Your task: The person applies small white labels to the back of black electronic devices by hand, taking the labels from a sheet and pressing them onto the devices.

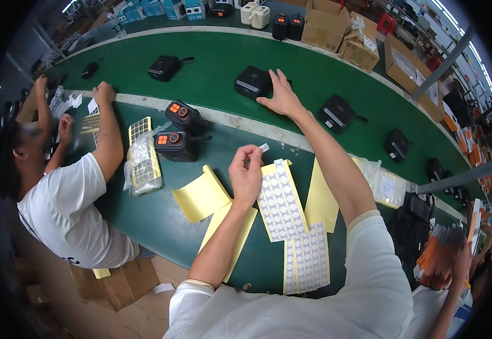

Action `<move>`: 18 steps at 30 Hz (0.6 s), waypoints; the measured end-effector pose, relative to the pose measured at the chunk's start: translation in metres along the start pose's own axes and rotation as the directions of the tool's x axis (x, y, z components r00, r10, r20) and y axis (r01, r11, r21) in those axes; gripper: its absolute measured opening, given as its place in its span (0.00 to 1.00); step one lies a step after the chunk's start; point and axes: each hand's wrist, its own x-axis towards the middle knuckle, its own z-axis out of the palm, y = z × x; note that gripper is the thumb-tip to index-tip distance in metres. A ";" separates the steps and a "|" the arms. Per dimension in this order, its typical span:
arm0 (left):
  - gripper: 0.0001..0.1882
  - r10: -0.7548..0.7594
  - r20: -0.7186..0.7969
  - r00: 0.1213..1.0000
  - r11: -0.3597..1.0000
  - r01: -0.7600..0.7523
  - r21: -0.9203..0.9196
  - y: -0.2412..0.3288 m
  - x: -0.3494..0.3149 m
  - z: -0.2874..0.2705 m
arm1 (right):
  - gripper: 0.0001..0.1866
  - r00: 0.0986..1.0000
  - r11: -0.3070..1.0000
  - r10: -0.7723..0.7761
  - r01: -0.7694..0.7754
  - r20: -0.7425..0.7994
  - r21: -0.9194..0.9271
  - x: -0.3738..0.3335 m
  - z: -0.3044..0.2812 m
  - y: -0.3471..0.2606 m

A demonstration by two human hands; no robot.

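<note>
Nearest, sheets of small labels overlap on the green table. Beyond them the left hand pinches a small white label between thumb and fingertips. Left of it stand two black devices with orange buttons. Farther, over the green belt, the right hand spreads thumb and fingers wide at a black case's right side, probably touching it.

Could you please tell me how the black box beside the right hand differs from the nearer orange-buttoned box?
The box beside the right hand sits on the green belt; the orange-buttoned box stands on the table. The belt box shows no orange; the table box has orange buttons on top. Both have black bodies.
</note>
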 end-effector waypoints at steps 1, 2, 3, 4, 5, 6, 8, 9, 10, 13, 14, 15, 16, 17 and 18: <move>0.05 -0.010 0.003 1.000 1.000 0.010 0.006 0.002 0.000 0.000 | 0.52 1.000 1.000 -0.023 0.023 0.000 -0.018 0.006 0.000 0.002; 0.05 -0.006 0.001 1.000 1.000 0.006 0.007 0.002 -0.001 0.001 | 0.52 0.999 0.998 -0.045 0.045 0.002 -0.037 0.011 0.000 0.002; 0.05 -0.004 0.000 1.000 1.000 0.004 0.004 0.003 -0.001 0.002 | 0.52 0.999 0.998 -0.047 0.047 0.000 -0.036 0.016 0.001 0.003; 0.05 -0.003 0.002 1.000 1.000 0.003 0.001 0.003 -0.001 0.003 | 0.52 0.999 0.999 -0.051 0.051 0.005 -0.018 0.021 0.001 0.003; 0.05 -0.004 0.003 1.000 1.000 0.004 -0.009 0.002 0.000 0.002 | 0.52 0.998 0.998 -0.057 0.057 0.011 0.002 0.023 0.001 0.001; 0.05 -0.001 0.004 1.000 1.000 0.001 -0.009 0.001 0.000 0.001 | 0.52 0.998 0.998 -0.058 0.058 0.008 0.002 0.023 0.001 -0.002; 0.05 -0.022 0.002 1.000 0.999 0.022 -0.023 0.002 0.000 0.000 | 0.51 1.000 0.999 0.001 -0.002 -0.014 -0.034 0.021 -0.001 -0.008; 0.05 -0.020 0.004 1.000 1.000 0.020 -0.023 0.002 0.000 0.000 | 0.51 1.000 0.999 0.001 -0.002 -0.017 -0.034 0.018 -0.004 -0.011; 0.05 -0.029 -0.015 0.999 0.996 0.027 -0.080 0.003 0.000 -0.001 | 0.50 0.999 0.998 0.053 -0.053 -0.013 0.042 0.014 -0.007 -0.013; 0.06 -0.056 -0.036 0.998 0.977 0.048 -0.209 0.006 0.001 0.000 | 0.47 0.992 0.941 0.115 -0.095 -0.043 0.326 -0.006 -0.009 -0.001; 0.06 -0.076 -0.045 0.996 0.959 0.061 -0.275 0.008 0.002 0.002 | 0.46 0.989 0.849 0.130 -0.073 -0.074 0.523 -0.017 -0.010 0.006; 0.06 -0.104 -0.069 0.992 0.958 0.081 -0.274 0.011 0.002 0.000 | 0.43 0.987 0.755 0.152 -0.082 -0.052 0.651 -0.032 -0.012 -0.003; 0.06 -0.119 -0.078 0.990 0.956 0.092 -0.279 0.012 0.002 -0.002 | 0.43 0.987 0.757 0.154 -0.095 -0.036 0.646 -0.050 -0.014 -0.010; 0.06 -0.105 -0.070 0.992 0.943 0.077 -0.324 0.015 0.001 -0.002 | 0.41 0.984 0.660 0.178 -0.128 0.011 0.740 -0.070 -0.025 -0.022; 0.06 -0.095 -0.059 0.994 0.929 0.067 -0.364 0.016 0.001 -0.003 | 0.39 0.977 0.548 0.202 -0.164 0.060 0.820 -0.087 -0.031 -0.029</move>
